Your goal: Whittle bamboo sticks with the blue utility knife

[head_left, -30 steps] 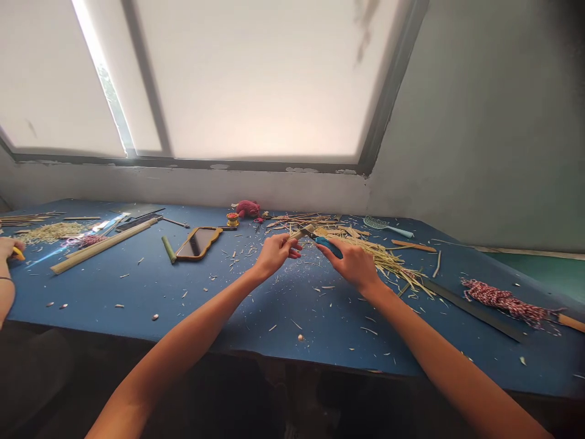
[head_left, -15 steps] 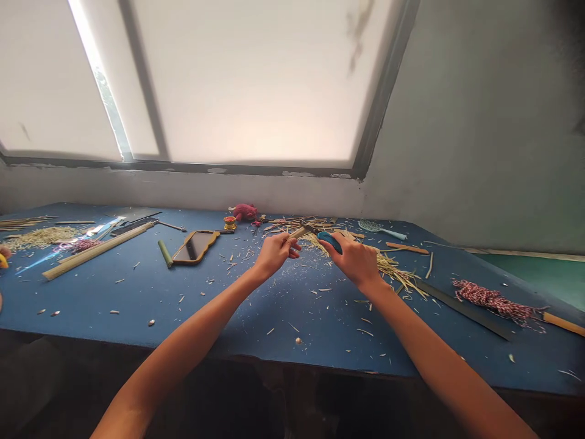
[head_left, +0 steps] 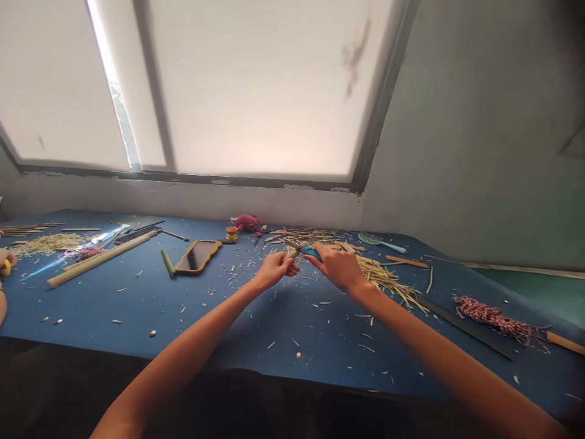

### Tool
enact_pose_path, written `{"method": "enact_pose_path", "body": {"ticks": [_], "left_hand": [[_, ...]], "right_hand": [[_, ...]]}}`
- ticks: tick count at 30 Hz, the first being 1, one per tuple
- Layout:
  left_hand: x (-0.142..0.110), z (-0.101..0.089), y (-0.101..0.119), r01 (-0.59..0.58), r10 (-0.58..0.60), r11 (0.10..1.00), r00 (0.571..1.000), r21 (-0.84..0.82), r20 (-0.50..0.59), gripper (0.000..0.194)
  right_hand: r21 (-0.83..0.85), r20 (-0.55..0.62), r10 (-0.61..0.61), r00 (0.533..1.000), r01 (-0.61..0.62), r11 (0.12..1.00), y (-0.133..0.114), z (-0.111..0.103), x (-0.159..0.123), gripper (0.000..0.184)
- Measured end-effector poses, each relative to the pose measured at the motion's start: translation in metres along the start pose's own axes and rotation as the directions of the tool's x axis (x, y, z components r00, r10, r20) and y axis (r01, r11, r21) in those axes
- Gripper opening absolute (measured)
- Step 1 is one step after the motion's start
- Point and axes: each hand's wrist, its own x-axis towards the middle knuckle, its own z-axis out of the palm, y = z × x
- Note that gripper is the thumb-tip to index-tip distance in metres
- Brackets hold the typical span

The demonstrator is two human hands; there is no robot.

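My left hand (head_left: 273, 270) is closed around a short pale bamboo stick (head_left: 289, 252) that points up and to the right. My right hand (head_left: 337, 267) grips a knife with a blue handle (head_left: 311, 250), its blade meeting the stick's end. Both hands hover just above the blue table (head_left: 137, 299), close together, in front of a heap of thin bamboo slivers (head_left: 384, 271).
A phone in a yellow case (head_left: 197, 255), a green stick (head_left: 167, 263), a long bamboo pole (head_left: 98, 259), a red-white twine bundle (head_left: 491, 316), a dark flat bar (head_left: 466, 326), a light blue brush (head_left: 380, 241) and a pink toy (head_left: 247, 222) lie around. Another person's hand (head_left: 5, 263) works at the far left.
The view has tilted up a little. My hands have drawn closer together and the knife has slid in along the stick toward my left hand.
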Motion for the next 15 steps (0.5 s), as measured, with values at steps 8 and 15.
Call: {"method": "enact_pose_path", "body": {"ticks": [8,15], "left_hand": [[-0.003,-0.001,0.005,0.147,-0.148,0.918,0.989,-0.369,0.025,0.026],[-0.004,-0.007,0.0,0.13,-0.148,0.832,0.989,-0.539,0.011,0.039]], "right_hand": [[0.004,-0.069,-0.07,0.995,0.071,0.997,-0.003,-0.003,-0.005,0.058],[0.007,-0.07,-0.064,0.996,0.064,0.998,-0.002,0.0,-0.013,0.058]]}}
